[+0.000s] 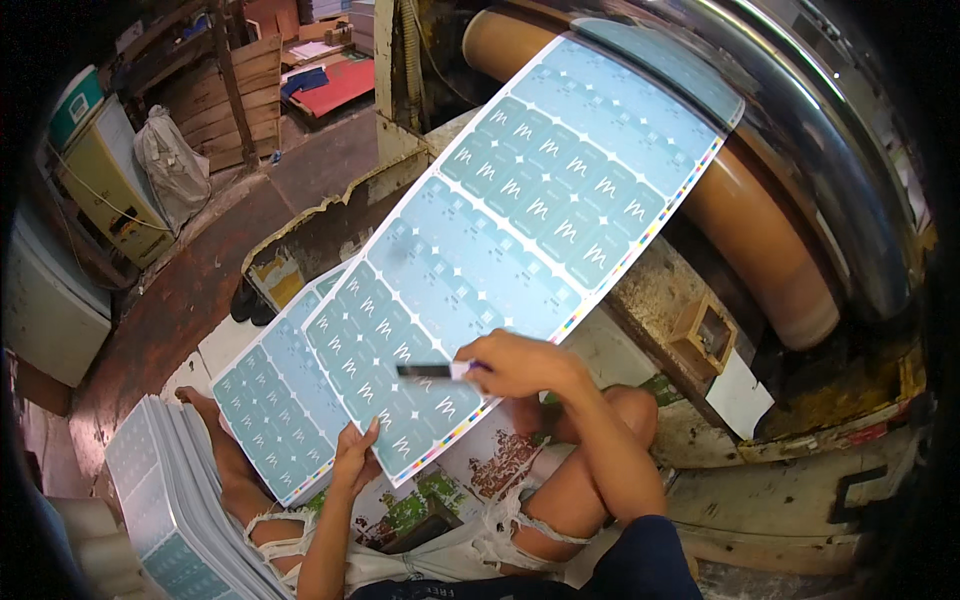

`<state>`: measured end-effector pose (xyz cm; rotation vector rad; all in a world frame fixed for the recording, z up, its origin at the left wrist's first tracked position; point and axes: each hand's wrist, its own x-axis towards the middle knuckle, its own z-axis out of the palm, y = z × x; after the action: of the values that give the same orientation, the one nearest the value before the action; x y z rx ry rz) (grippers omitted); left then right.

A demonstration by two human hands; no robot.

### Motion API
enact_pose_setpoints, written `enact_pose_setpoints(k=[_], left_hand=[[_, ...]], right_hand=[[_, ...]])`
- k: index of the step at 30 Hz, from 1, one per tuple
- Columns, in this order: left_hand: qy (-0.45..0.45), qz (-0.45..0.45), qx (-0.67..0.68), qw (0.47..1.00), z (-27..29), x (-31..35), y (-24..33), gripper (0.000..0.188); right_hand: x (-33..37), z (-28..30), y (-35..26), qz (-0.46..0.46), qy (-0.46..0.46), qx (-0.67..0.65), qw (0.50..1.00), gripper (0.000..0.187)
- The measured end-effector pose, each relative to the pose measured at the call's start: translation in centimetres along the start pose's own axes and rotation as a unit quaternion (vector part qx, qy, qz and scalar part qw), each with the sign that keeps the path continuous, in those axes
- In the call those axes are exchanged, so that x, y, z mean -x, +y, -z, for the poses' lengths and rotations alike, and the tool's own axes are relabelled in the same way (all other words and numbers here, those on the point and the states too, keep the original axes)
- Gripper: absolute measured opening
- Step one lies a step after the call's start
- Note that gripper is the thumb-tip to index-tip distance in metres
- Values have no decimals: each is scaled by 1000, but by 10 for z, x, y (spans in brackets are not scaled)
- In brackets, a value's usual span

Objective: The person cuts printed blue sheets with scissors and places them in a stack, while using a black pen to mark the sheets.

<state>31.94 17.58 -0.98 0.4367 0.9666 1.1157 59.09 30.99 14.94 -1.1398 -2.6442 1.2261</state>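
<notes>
A long printed sheet (478, 262) in light blue and green slants from the metal roller (800, 110) at the far right down to my lap. My left hand (354, 458) pinches its near edge, thumb on top. Over the sheet's near part, my right hand (520, 362) is closed on a knife (425, 371). The knife's flat dark blade points left; its handle, white and purple, is mostly hidden in my fingers. Whether the blade touches the sheet I cannot tell. A second printed sheet (275, 400) lies partly under the first, on the left.
A tall stack of printed sheets (160, 480) stands at lower left beside my leg. Below the metal roller is a thick brown roller (775, 245). A small wooden box (703, 337) and white paper (740, 395) rest on the worn ledge at right. A white sack (172, 160) stands farther back.
</notes>
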Motion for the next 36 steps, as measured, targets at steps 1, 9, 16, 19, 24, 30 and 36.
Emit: enact_pose_setpoints(k=[1,9,16,19,24,30,36], left_hand=[[10,-4,-14,1000,1,4,2,36],[21,-22,-113,993,49,12,-19,39],[-11,-46,-109,993,64,18,-5,35],[-10,-32,-110,993,70,22,-9,32],[22,-13,-116,993,93,36,0,33],[62,-35,-42,997,91,79,35,36],[124,-90,-48,987,108,124,36,44]], right_hand=[[8,12,4,16,54,-32,998,20],[79,105,66,-76,563,-151,809,23],[133,215,155,-48,759,-181,624,37],[140,221,182,-84,751,-188,628,35],[130,206,179,-99,658,-167,727,30],[120,193,171,-116,773,-178,598,42],[93,186,152,-118,758,-289,573,49]])
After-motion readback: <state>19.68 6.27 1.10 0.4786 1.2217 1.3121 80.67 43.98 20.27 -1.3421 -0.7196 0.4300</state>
